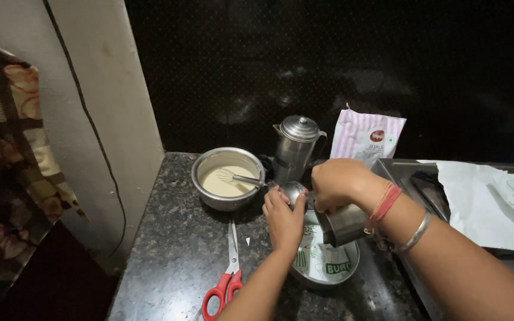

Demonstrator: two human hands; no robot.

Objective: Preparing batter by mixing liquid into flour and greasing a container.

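Note:
My right hand (339, 183) grips a small steel container (345, 224), tilted on its side above a round steel pan (352, 264) lined with printed paper. My left hand (283, 217) holds the container's rounded steel lid end (292, 191), fingers wrapped on it. A steel bowl (198, 178) of pale batter with a whisk (236, 177) resting in it stands just left of my hands.
A lidded steel jug (295, 145) stands behind the bowl, and a pink-striped pouch (367, 138) leans on the dark wall. Red-handled scissors (227, 270) lie on the dark granite counter (168, 249). White paper (489, 202) covers a stove at right. Patterned cloth (7, 166) hangs at far left.

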